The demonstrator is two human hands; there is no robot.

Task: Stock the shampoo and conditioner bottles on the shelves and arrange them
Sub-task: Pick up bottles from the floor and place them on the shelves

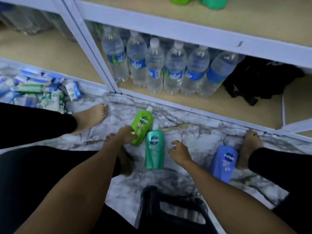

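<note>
Three Sunsilk bottles lie flat on the marble floor in front of the shelf. My left hand (124, 134) grips the lower left edge of the light green bottle (143, 125), fingers curled over it. A teal bottle (155, 149) lies just right of it, cap pointing toward the shelf. My right hand (179, 151) hovers right of the teal bottle with loosely curled fingers, holding nothing. A blue bottle (224, 163) lies further right beside my right foot (251, 146).
Several water bottles (168, 70) stand on the bottom shelf board (202, 110), with a black bag (263, 81) to their right. A heap of small packets (33, 88) covers the floor at left. A black plastic basket (172, 211) sits near me. Green containers (212, 2) stand on the upper shelf.
</note>
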